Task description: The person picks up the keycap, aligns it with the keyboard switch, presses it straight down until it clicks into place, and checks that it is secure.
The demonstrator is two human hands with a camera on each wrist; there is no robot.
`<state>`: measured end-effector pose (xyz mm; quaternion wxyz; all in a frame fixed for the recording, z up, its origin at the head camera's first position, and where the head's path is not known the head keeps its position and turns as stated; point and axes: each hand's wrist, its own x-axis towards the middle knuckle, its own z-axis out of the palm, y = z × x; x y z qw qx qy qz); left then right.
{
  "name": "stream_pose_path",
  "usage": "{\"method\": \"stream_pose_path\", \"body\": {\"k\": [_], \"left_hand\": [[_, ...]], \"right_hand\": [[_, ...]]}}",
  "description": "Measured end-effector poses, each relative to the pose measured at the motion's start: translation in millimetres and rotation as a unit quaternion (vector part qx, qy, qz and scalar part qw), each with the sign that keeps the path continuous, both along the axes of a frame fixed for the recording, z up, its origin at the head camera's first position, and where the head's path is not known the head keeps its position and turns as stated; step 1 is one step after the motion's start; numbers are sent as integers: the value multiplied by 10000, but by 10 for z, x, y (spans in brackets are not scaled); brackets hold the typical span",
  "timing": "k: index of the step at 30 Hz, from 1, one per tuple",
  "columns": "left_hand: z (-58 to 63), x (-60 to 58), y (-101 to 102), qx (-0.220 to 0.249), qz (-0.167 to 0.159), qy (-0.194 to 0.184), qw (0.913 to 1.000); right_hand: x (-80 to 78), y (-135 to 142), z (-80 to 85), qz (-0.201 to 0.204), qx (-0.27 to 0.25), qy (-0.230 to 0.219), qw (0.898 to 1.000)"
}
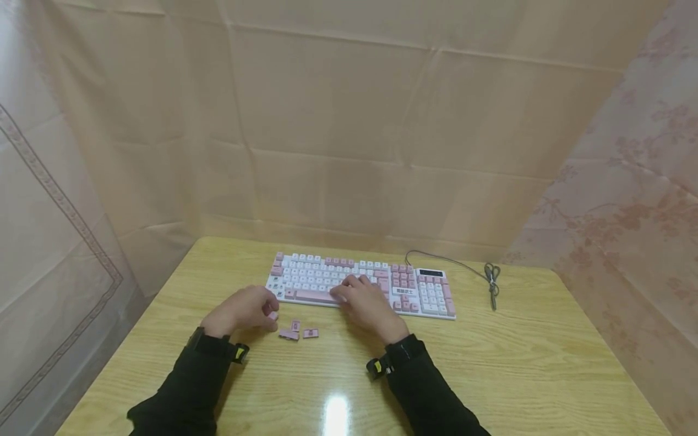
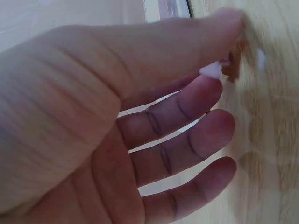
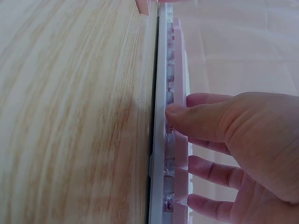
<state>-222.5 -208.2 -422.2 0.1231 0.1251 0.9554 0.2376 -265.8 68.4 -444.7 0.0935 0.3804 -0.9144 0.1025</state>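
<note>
My left hand (image 1: pixel 242 310) is just off the keyboard's front left corner and pinches a small pink keycap (image 1: pixel 273 315) between thumb and fingertips. In the left wrist view part of this keycap (image 2: pixel 212 70) shows pale, and the other fingers are loosely bent. My right hand (image 1: pixel 368 304) rests on the pink-and-white keyboard (image 1: pixel 322 277). Its thumb touches the front row near the space bar (image 1: pixel 313 295), and its fingers (image 3: pixel 210 172) lie over the keys. Several key positions at the keyboard's left end show bare switches. Three loose pink keycaps (image 1: pixel 295 325) lie on the table beside my left hand.
The wooden table (image 1: pixel 518 369) runs back to a beige cloth (image 1: pixel 338 121). A grey cable (image 1: pixel 463 264) leaves the keyboard's back edge and ends in a tied bundle (image 1: pixel 492 278) to the right. Patterned cloth hangs at both sides.
</note>
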Motion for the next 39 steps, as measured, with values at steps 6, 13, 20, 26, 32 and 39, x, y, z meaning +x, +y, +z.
{"method": "stream_pose_path", "body": {"k": [6, 13, 20, 26, 32, 39], "left_hand": [[21, 9, -33, -26, -120, -84, 9999], [38, 19, -61, 129, -323, -18, 9994], [32, 25, -51, 82, -198, 28, 9998], [50, 41, -41, -90, 180, -37, 9998], [50, 35, -40, 134, -32, 218, 9997], [29, 13, -24, 156, -256, 258, 9992]], "right_hand": [[4, 5, -2, 12, -72, -13, 10000], [28, 3, 25, 2, -120, -52, 9999], [18, 8, 4, -11, -106, -34, 9999], [11, 7, 3, -3, -104, -41, 9999], [10, 3, 4, -7, -78, -48, 10000], [0, 7, -11, 16, -87, -12, 10000]]}}
